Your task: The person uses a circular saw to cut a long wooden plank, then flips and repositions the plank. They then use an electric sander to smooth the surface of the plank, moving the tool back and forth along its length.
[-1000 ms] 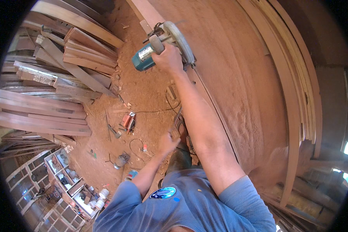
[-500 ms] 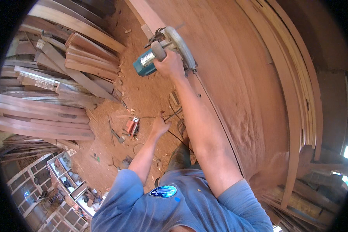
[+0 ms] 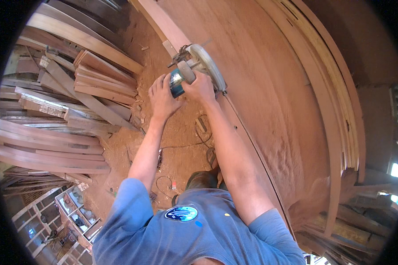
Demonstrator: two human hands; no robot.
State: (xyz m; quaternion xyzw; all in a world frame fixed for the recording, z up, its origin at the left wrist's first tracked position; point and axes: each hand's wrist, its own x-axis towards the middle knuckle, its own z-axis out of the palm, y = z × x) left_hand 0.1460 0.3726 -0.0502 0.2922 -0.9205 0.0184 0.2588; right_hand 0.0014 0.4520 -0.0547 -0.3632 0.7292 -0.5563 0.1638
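A circular saw (image 3: 212, 66) with a teal motor housing and a grey blade guard rests along the edge of a broad reddish wooden panel (image 3: 261, 79). My right hand (image 3: 201, 88) is wrapped around its rear handle. Cupped against the outer end of the motor housing is my left hand (image 3: 163, 99), thumb below and fingers above. Behind the saw a narrow dark cut line (image 3: 247, 128) runs along the panel toward my body. The blade is hidden under the guard. A dark power cord (image 3: 181, 145) lies on the floor below my arms.
Stacks of curved boards (image 3: 48, 145) and loose planks (image 3: 104, 79) fill the left side. Long curved strips (image 3: 340, 110) lie along the panel's right side. A compartmented box (image 3: 77, 207) stands at the lower left. Sawdust and wood scraps cover the floor (image 3: 177, 128).
My left hand has let go of the cord and moved up to the saw's motor housing. The saw and my right hand sit slightly lower in view.
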